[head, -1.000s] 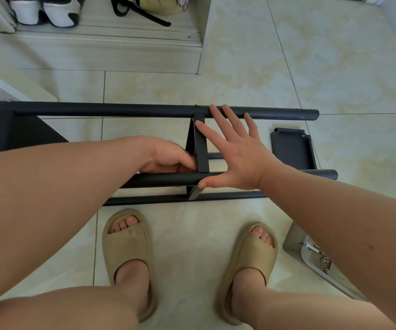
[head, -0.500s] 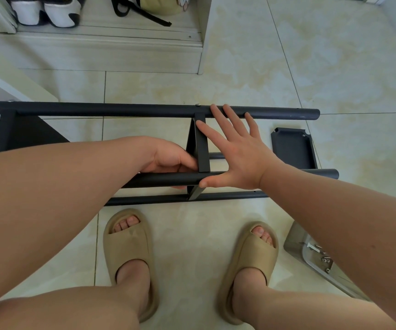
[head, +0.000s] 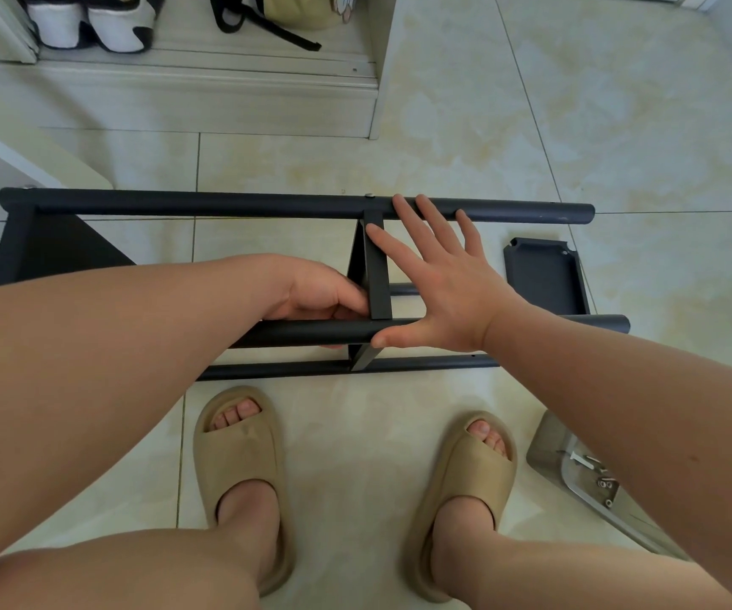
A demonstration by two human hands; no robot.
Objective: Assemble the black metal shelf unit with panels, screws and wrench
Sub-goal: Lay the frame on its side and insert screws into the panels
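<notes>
The scene is being viewed through one wide-angle camera worn on the head. It is being aimed forward and steeply down, close above the black shelf frame (head: 223, 203), with the left hand (head: 324, 295), the right hand (head: 448, 297), the sandals (head: 241, 455) and the tiled floor (head: 575, 125) being taken in.

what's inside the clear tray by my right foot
A few small screws and a pale flat piece lie in the tray. The right forearm covers the rest of its inside.

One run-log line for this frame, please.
left hand grips front pole | right hand flat against middle panel | spare panel on floor
</notes>
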